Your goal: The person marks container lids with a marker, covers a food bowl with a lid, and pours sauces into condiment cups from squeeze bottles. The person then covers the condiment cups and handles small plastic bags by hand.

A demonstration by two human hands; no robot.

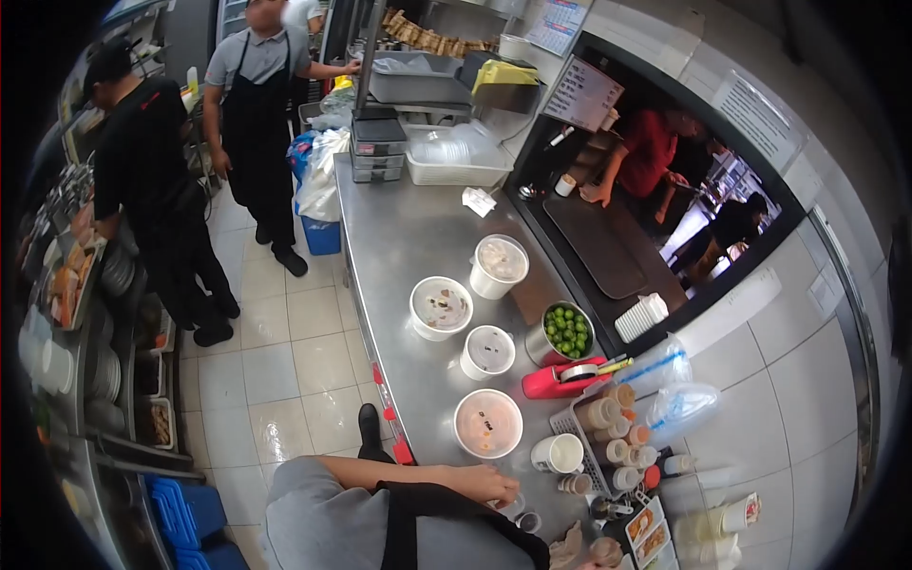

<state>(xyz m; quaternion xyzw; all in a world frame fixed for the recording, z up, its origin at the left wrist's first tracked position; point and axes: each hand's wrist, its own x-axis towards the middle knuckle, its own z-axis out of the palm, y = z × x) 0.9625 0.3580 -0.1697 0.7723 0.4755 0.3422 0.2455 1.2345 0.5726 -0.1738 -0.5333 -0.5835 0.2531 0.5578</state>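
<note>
though the fingers' [502,490] grip cannot be determined, the small cup [528,522] lies between right hand [567,549] and nearer left hand [489,484].

The wearer's left hand [489,486] reached low, its fingertips partly hidden — I could not tell whether they gripped the small clear cup [516,505] beside them. The bottom edge cut off a shape that might have been the right hand [567,549]; too little of it showed. Marks on the tub lids [487,425] were too small to read, as was the writing on the whiteboard [582,92] and the wall notice [757,112]. Shadow obscured the head of a person in red [649,152]. An aproned co-worker [266,114] was blurred at the head, against the top edge.
</note>
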